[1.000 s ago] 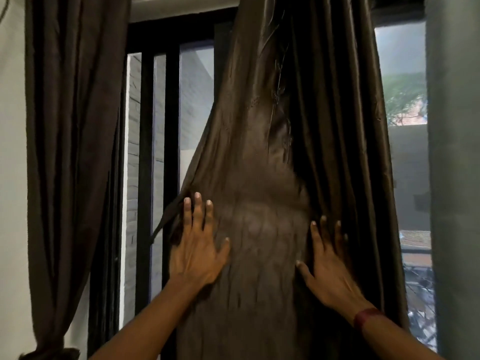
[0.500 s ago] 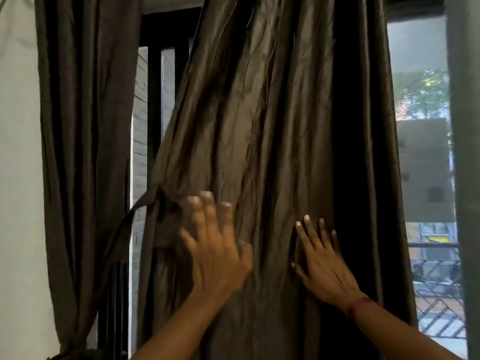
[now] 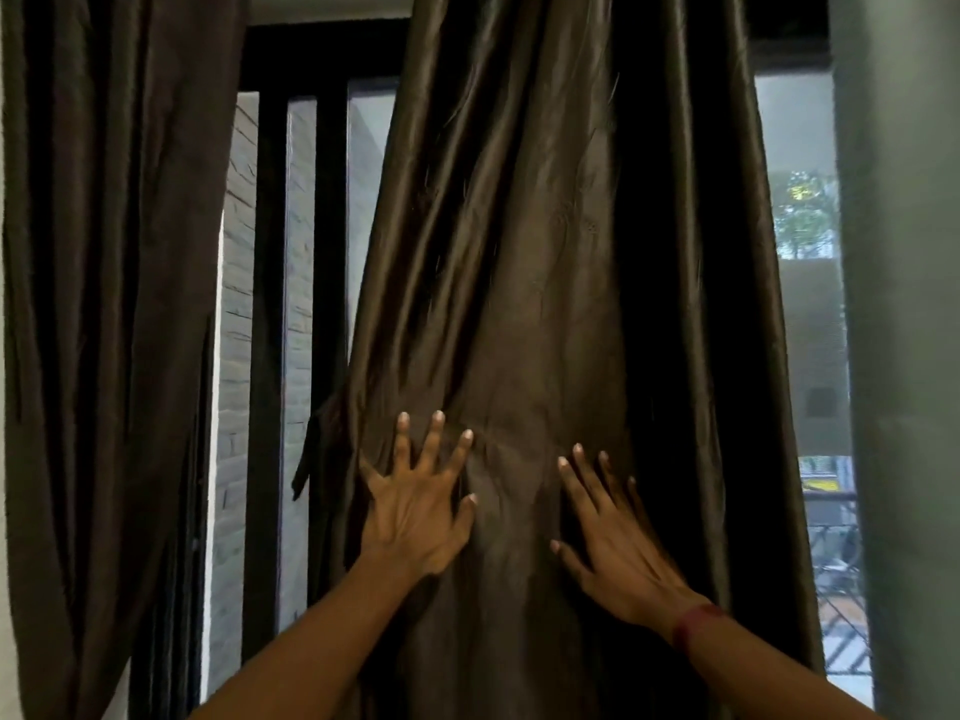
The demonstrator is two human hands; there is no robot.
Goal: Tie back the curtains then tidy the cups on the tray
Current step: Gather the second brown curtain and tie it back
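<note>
Presses left hand [image 3: 415, 517] flat against the curtain [image 3: 519, 252], fingers straight and splayed wide, thumb stuck out to the right, palm on the fabric near its left edge. Lays right hand [image 3: 618, 553] on that curtain just to the right, fingers straight and loosely spread, pointing up and slightly left, thumb out towards the other hand; grips nothing with either. Reaches both forearms up from the bottom edge, angled in towards each other, hands about level, near but apart. Wears a red band [image 3: 693, 623] at the right wrist. Finds the curtain hanging mid-view, creased between the hands, a dark flap [image 3: 311, 449] dangling at its left edge beside the left hand. Finds a second curtain [image 3: 104, 304] hanging at far left, apart from the first, with black bars [image 3: 265, 356] and a brick wall [image 3: 236, 407] showing between. Cannot read the yellow sign [image 3: 821, 483] outside at right, too blurred
</note>
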